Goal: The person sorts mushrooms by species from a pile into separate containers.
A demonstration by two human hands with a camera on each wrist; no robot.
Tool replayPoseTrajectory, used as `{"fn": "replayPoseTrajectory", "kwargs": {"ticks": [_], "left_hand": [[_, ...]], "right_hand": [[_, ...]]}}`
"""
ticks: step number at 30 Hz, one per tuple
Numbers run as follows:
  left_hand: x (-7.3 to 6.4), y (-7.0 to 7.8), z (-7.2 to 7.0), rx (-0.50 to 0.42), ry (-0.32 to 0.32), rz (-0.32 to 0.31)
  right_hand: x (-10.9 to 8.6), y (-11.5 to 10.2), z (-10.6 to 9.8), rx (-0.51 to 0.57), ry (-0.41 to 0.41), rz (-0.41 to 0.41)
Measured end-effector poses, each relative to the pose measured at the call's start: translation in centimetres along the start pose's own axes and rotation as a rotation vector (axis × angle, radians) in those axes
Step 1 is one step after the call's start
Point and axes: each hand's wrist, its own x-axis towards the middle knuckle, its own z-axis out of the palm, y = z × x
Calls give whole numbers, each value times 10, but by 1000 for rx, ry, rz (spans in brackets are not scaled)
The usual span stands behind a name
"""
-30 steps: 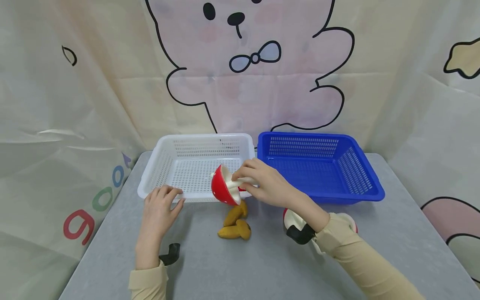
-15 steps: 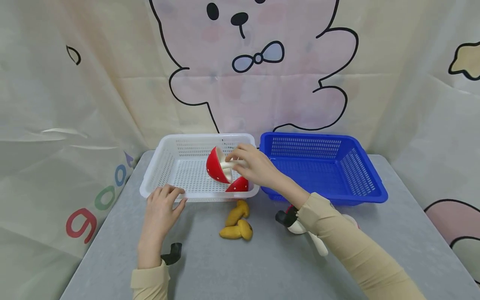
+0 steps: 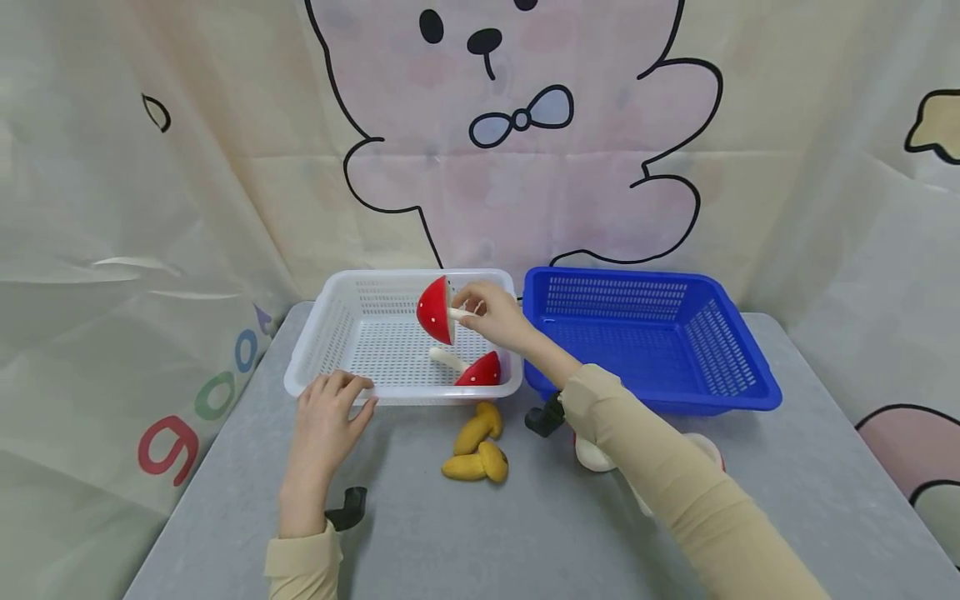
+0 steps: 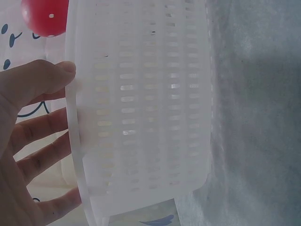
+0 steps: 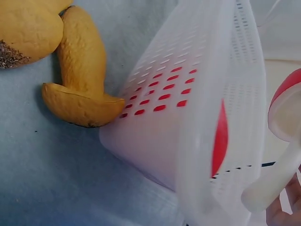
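My right hand (image 3: 491, 312) pinches the white stem of a toy mushroom (image 3: 434, 310) with a red, white-dotted cap, holding it above the white basket (image 3: 405, 395). In the right wrist view the held mushroom's stem (image 5: 273, 176) hangs by the fingers. A second red-capped toy mushroom (image 3: 480, 369) lies inside the basket at its front right, stem to the left. My left hand (image 3: 330, 425) rests at the basket's front left rim. The left wrist view shows its spread fingers (image 4: 44, 157) reaching the rim, their tips partly hidden, and the thumb overlapping it.
A blue basket (image 3: 652, 403) stands right of the white one. Two yellow-brown toy mushrooms (image 3: 477, 428) lie on the grey table (image 3: 420, 542) before the white basket. More white-and-red toy mushrooms (image 3: 594, 456) are partly hidden by the right sleeve. A printed curtain hangs behind.
My right hand has carried the red-capped mushroom back and up over the white basket, turning its cap more upright. The mushroom inside has come into fuller view. My left hand stays at the rim.
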Motion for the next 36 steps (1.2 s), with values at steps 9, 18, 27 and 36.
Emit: {"fn": "replayPoseTrajectory", "kwargs": {"ticks": [9,18,27,36], "left_hand": [[2,2,3,16,-4,9],[3,5,5,-2,-26,-17],[2,5,2,-14,-36,-42],[1,2,-1,-6,-34,-50]], "right_hand": [[12,20,13,66,3,111],[22,33,26,-24,-30,168],[26,24,30,-147,-35,191],[16,11,15,-169,-15,173]]}}
